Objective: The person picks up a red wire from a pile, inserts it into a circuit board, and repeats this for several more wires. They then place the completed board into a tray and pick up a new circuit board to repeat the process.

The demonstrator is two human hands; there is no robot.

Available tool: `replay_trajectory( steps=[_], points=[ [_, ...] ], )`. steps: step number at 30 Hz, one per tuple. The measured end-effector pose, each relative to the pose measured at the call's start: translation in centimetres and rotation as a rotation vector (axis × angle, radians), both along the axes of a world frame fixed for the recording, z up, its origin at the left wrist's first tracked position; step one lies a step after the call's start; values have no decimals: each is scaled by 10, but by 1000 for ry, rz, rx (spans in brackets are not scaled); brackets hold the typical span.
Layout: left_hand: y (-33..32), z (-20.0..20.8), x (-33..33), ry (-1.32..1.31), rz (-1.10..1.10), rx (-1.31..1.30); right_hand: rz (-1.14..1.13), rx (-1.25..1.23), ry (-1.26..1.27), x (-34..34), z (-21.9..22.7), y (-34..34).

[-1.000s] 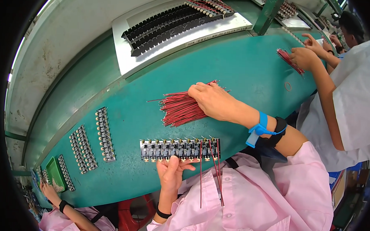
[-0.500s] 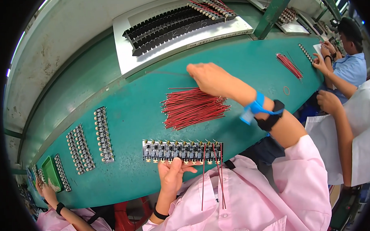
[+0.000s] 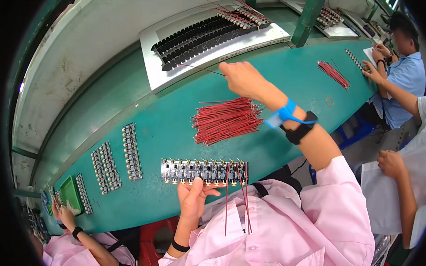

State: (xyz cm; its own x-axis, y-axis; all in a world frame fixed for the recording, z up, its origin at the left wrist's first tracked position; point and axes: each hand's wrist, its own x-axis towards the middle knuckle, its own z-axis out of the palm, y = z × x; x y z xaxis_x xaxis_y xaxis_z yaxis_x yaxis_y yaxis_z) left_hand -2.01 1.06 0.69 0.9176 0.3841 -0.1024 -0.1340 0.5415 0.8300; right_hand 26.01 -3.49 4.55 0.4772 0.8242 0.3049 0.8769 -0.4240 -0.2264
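Near my body, my left hand (image 3: 192,198) grips a strip of small circuit boards (image 3: 204,172) from its near edge, thumb on top. A few red wires hang from the strip's right end, over my pink sleeve-coloured shirt front. Beyond the pile of red wires (image 3: 227,120), my right hand (image 3: 245,79) is raised, fingers pinched on one end of a single red wire (image 3: 200,68). That wire stretches leftward, its far tip in front of the black slotted rack (image 3: 178,64). A blue strap and a black band circle my right wrist.
More board strips (image 3: 132,151) lie to the left, beside a green tray (image 3: 70,193) near a co-worker's hands. The rack rests on a white panel (image 3: 154,77) at the back. A smaller wire bundle (image 3: 333,74) and a rubber band (image 3: 330,102) lie right, near other co-workers.
My right hand has moved a little farther from the wire pile, carrying the wire up toward the rack. My left hand still holds the board strip. The whole view has shifted slightly.
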Motion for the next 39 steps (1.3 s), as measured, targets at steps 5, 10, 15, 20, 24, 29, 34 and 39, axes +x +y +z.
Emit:
replay_trajectory(
  steps=[5, 10, 15, 20, 24, 29, 34, 39],
  points=[
    [-7, -8, -13, -27, 125, -13, 70, 198, 126, -57, 19, -62],
    [-35, -7, -11, -42, 217, -6, 82, 193, 321, -65, 8, -122],
    [-47, -3, -12, 11, 284, -3, 200, 446, 711, -73, -8, -132],
    [-54, 4, 3, 80, 366, -17, 291, 550, 1297, -81, -15, -124],
    [-56, 5, 19, 37, 413, -69, 268, 601, 1434, -77, -11, -111],
    [-48, 5, 27, 79, 349, -16, 248, 575, 1442, -75, -8, -97],
    [-38, 2, 26, 142, 213, 49, 197, 486, 1384, -86, -3, -80],
    [-35, -2, 26, 127, 155, 32, 252, 330, 963, -96, -8, -75]
  ],
)
